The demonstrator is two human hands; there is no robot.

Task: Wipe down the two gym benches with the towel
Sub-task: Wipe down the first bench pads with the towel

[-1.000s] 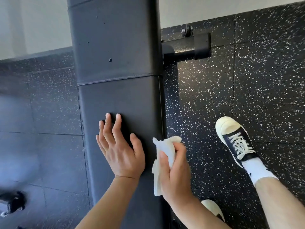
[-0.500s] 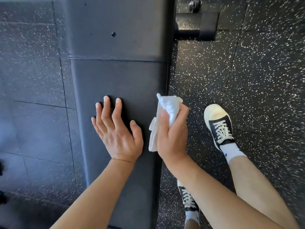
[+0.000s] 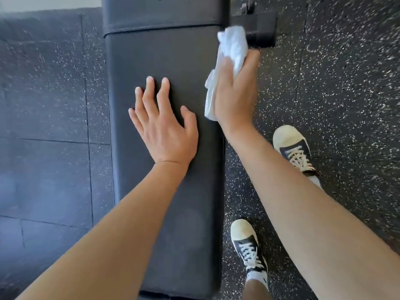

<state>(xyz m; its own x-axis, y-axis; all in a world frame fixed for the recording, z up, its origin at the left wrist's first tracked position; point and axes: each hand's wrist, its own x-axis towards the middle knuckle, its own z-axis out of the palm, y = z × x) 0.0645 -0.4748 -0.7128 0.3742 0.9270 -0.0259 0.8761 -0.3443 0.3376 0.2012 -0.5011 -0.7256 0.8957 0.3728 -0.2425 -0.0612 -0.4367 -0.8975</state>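
A black padded gym bench (image 3: 151, 224) runs lengthwise up the middle of the view, with a seam between its two pads near the top. My left hand (image 3: 162, 124) lies flat on the pad, fingers spread and straight. My right hand (image 3: 236, 92) grips a crumpled white towel (image 3: 232, 43) against the bench's right edge, just below the seam. Only one bench is in view.
Speckled black rubber floor tiles (image 3: 335, 94) surround the bench. The bench's black metal foot bar (image 3: 259, 27) sticks out to the right near the top. My two feet in black-and-white sneakers, one (image 3: 292, 148) ahead and one (image 3: 249, 245) behind, stand right of the bench.
My right hand has slid the towel forward along the bench's right edge toward the seam. My left hand stays flat on the pad. The camera has tilted down and my feet have stepped.
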